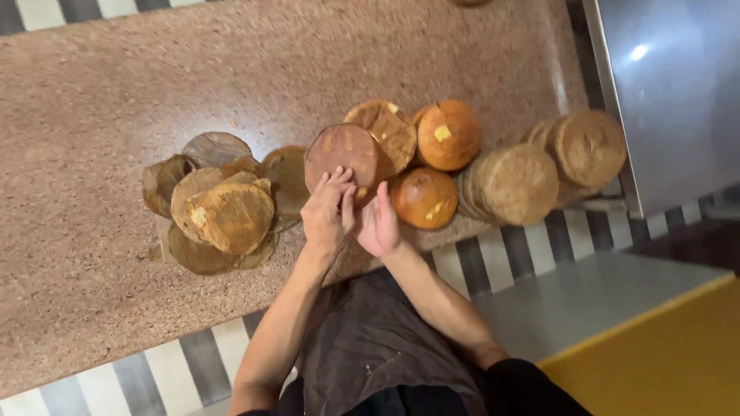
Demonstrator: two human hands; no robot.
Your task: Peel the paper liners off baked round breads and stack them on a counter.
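Seen from above, a person's left hand (326,212) and right hand (378,223) meet at the lower edge of a dark round cake (341,154) on a speckled brown tabletop (116,100). The left grip rests its fingertips on the cake's rim, fingers loosely spread; the right hand stands edge-on just beside it, fingers extended, and whether it pinches anything cannot be told (its palm faces away from the lens). The cake leans against a paler one (385,131), partly covering it. To the right sit two golden domed cakes (449,135) (424,198) and a row of pale brown rounds (539,166), overlapping so their count is unclear. To the left lies a heap of peeled brown paper liners (220,212). A dark apron (370,347) hides the person's torso.
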